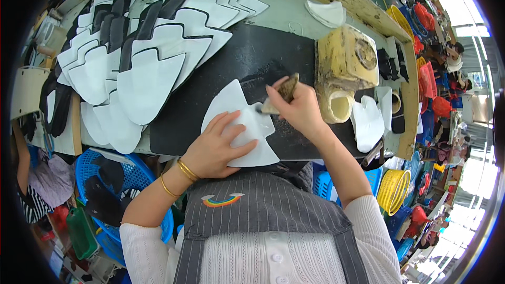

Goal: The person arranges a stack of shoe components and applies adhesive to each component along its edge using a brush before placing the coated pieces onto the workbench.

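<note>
A white shoe-upper piece (226,100) lies on a black mat (173,137) in front of me. My left hand (213,147) rests flat on its near left part, fingers spread. In my right hand (302,108) is a short, crusted brush (286,90), gripped between thumb and fingers. The brush's dark tip touches or hovers just over the piece's right edge; I cannot tell which. Right of that hand stands a yellowed, glue-stained container (342,55) with a round, open spout (339,106).
Overlapping white pieces with black strips (152,73) fill the bench's left side. More white pieces lie at the far right (326,13) and near right (367,123). A wooden rim (407,131) edges the bench. Blue baskets (87,179) stand below left; people work at the far right.
</note>
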The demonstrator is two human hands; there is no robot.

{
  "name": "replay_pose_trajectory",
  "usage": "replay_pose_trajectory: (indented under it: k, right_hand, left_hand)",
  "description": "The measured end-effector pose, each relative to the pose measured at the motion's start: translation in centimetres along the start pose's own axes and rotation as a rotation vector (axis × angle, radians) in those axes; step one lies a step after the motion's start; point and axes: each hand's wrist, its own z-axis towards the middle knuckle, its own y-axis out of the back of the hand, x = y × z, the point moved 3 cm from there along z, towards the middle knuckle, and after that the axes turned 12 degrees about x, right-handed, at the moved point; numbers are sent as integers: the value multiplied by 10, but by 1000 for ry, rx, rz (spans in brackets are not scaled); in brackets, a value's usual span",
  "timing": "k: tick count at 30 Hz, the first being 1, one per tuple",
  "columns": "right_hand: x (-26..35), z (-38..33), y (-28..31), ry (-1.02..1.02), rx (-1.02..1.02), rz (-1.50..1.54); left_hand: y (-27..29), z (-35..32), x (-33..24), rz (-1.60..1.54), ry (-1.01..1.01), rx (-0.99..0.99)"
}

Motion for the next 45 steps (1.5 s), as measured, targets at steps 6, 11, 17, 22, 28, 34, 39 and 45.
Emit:
replay_pose_trajectory:
  k: [6,11,17,22,28,34,39,45]
  right_hand:
    - [14,10,-4,-8,64,124]
    - [3,0,-1,-52,259,-29]
    - [9,-20,-4,-189,360,33]
    - [23,-50,2,-240,233,123]
    - [24,-58,-4,152,147,-166]
    - [16,-67,3,67,302,-191]
    - [42,-9,24,-46,22,163]
    - [21,47,-9,99,144,-23]
  left_hand:
    - [-2,-5,-2,38,-38,26]
    - [-5,-3,-1,37,-59,26]
    - [-6,-4,-3,104,-80,45]
    - [-9,-5,-2,117,-102,15]
    - [-7,0,2,127,-95,32]
    - [-6,1,2,98,-108,8]
    - [-7,-6,1,83,-109,0]
    - [-3,-2,-1,67,-102,41]
